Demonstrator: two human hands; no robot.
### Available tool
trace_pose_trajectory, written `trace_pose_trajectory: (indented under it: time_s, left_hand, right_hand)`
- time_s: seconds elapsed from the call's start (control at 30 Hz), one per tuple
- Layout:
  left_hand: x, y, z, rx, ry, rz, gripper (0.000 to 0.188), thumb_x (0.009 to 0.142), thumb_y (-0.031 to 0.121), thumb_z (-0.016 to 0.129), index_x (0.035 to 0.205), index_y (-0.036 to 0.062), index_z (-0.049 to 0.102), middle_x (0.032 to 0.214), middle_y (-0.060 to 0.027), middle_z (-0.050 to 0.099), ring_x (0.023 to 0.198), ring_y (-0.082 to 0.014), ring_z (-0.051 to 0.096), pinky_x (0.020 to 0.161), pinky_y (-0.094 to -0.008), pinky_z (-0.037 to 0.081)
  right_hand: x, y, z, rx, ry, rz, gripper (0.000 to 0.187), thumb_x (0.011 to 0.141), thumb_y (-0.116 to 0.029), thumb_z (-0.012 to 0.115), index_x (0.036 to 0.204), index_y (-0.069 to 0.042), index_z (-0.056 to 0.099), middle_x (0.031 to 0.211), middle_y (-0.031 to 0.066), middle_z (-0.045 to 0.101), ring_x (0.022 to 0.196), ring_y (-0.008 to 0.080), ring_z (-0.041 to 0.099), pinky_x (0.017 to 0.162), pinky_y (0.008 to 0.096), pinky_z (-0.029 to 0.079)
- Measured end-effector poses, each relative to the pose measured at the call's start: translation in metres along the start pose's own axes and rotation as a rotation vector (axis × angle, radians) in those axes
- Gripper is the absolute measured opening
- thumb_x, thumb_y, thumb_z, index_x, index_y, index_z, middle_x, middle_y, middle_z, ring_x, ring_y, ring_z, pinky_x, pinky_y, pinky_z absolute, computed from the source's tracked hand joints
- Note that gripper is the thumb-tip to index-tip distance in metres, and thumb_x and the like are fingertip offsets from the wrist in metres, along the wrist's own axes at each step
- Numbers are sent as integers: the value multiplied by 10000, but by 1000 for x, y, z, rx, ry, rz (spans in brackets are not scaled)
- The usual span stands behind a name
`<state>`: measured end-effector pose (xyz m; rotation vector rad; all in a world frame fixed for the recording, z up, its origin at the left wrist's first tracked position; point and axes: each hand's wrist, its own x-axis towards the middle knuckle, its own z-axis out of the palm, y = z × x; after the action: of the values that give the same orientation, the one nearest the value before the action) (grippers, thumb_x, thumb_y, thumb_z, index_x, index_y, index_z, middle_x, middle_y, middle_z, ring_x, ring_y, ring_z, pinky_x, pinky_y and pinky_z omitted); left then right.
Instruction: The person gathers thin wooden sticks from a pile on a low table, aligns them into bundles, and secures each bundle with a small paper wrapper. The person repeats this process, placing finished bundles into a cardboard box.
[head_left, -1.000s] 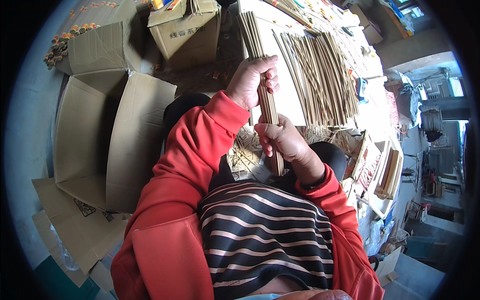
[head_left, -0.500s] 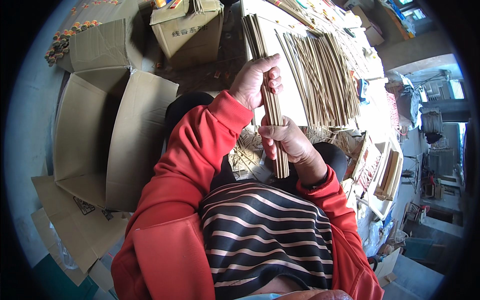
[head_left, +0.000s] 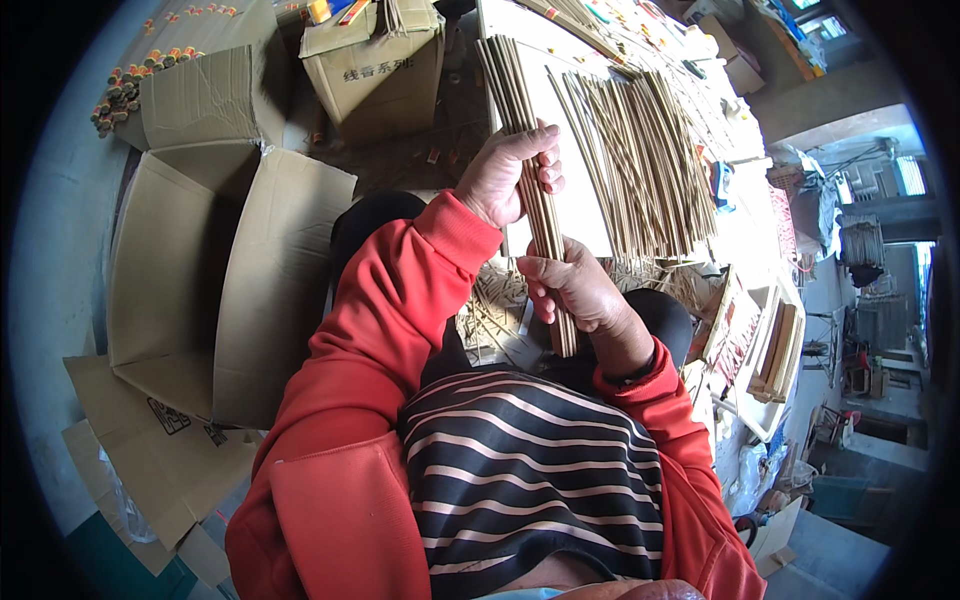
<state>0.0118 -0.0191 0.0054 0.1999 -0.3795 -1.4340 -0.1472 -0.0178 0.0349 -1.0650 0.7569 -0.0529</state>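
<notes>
**Bundle of brown sticks gripped near the centre of the frame**

The left hand is clamped on the bundle a little above the middle of the frame, its thumb laid across the front and its fingers curled round the far side. The right hand is closed on the same bundle lower down, just right of centre, with the thumb over the front. A length of stick shows between the two hands. The bundle slants slightly, its upper end toward the top of the frame and its lower end jutting below the right hand, above the striped top. Red sleeves cover both forearms.

Right of the bundle, at upper centre right, many loose sticks lie side by side on a white counter, a few crossing the others. A small blue object sits beside their right edge. Short stick pieces are scattered below the counter's near edge, left of the right hand.

An open cardboard box fills the left of the frame, with flattened cardboard at lower left. Another carton stands at upper left of centre. Rolls with orange ends are stacked at upper left. Wooden trays lie at the right.
</notes>
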Motion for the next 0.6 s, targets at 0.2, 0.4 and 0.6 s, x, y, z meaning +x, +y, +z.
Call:
trace_pose_trajectory:
  time_s: [0.2, 0.4, 0.6]
  left_hand:
    - [-1, -7, 9, 186, 293, 114, 132, 794, 122, 621, 722, 80, 517, 574, -1, 482, 450, -102, 461, 430, -254, 396]
    - [0, -7, 5, 178, 298, 69, 132, 798, 125, 625, 728, 72, 526, 575, -12, 493, 456, -118, 471, 436, -264, 402]
    - [-1, -4, 8, -11, 51, 34, 136, 793, 132, 642, 756, 97, 515, 614, -3, 491, 501, -117, 474, 458, -270, 391]
  right_hand:
    - [6, 6, 3, -398, 219, -75, 137, 818, -110, 574, 823, -27, 466, 559, 30, 493, 395, 101, 451, 359, 233, 369]
    - [4, 3, 9, -450, 283, -82, 159, 797, -86, 596, 860, -10, 471, 598, 43, 524, 423, 105, 476, 379, 237, 388]
    - [1, 4, -2, -45, 21, -9, 166, 781, -38, 628, 773, -55, 463, 510, 10, 467, 364, 89, 431, 349, 209, 349]
